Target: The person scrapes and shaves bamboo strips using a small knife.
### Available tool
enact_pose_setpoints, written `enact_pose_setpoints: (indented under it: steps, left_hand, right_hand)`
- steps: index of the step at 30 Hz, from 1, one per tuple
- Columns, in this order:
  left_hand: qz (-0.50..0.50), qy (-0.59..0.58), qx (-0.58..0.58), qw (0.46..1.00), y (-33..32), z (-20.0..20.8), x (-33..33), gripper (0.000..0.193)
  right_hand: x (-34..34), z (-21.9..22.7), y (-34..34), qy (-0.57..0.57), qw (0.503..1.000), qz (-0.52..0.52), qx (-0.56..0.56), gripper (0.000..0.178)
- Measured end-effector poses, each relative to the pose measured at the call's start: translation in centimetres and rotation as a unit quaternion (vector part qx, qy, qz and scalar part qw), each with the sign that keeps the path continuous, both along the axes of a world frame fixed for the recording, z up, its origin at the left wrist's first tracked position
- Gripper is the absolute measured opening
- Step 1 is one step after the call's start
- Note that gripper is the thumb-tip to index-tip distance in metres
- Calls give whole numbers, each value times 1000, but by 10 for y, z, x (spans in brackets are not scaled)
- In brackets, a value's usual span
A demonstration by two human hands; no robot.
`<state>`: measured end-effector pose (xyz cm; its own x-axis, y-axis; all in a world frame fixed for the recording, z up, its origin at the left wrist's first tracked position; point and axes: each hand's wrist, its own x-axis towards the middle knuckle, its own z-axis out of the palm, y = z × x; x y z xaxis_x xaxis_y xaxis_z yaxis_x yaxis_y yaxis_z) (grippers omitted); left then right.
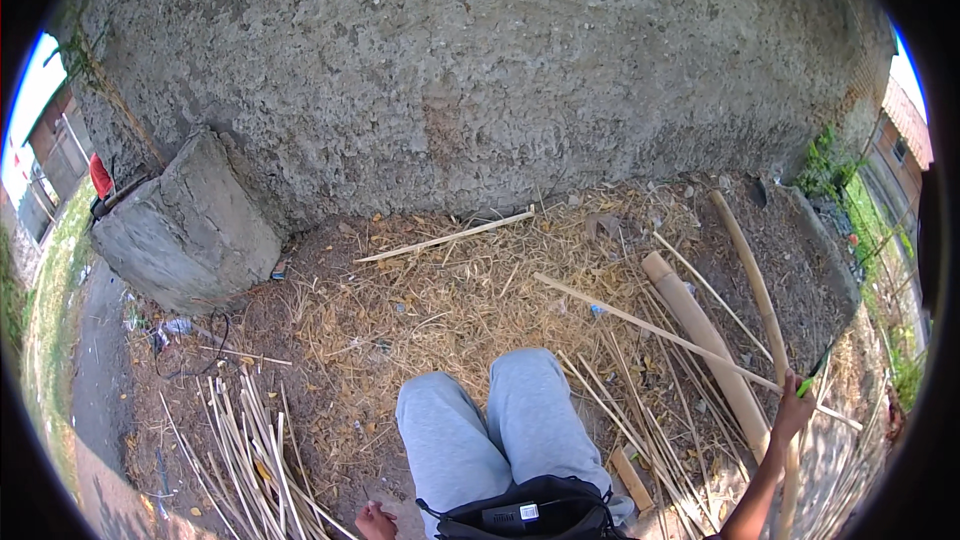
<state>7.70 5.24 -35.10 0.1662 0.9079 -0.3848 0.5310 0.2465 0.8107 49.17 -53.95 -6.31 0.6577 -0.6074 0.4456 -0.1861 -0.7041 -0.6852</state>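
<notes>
My right hand [792,414] is closed at the right around the green handle of a knife [806,386], whose dark blade points up and away. A long, pale bamboo strip [660,328] runs slantwise from the middle ground to this hand, and its end sticks out beyond it. Whether the fingers also grip the strip is hard to see. Below the hand stands a long curved bamboo pole [750,270], partly covered by it. At the lower edge, left of my knees, my left hand [376,521] has its fingers loosely bent and apart, with nothing visible in them.
A thick bamboo piece [700,340] lies left of the pole. Thin strips [250,450] are heaped at the left, and more [650,440] lie right of my legs. A rough wall [500,70] rises ahead, with a concrete block [190,225] at its left. Shavings cover the ground.
</notes>
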Motion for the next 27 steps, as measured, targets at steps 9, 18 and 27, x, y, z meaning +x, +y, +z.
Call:
enact_pose_setpoints:
  steps: [9, 18, 27]
  left_hand:
    - [-7, -7, 411, 912, 30, 135, 60, 30]
    - [-128, 4, 638, 759, 25, 325, 109, 56]
    - [-331, 16, 666, 668, 1, 428, 136, 43]
  right_hand:
    - [26, 33, 112, -93, 970, 147, 169, 25]
    - [29, 113, 266, -155, 883, 331, 296, 15]
    - [5, 148, 324, -266, 791, 467, 293, 12]
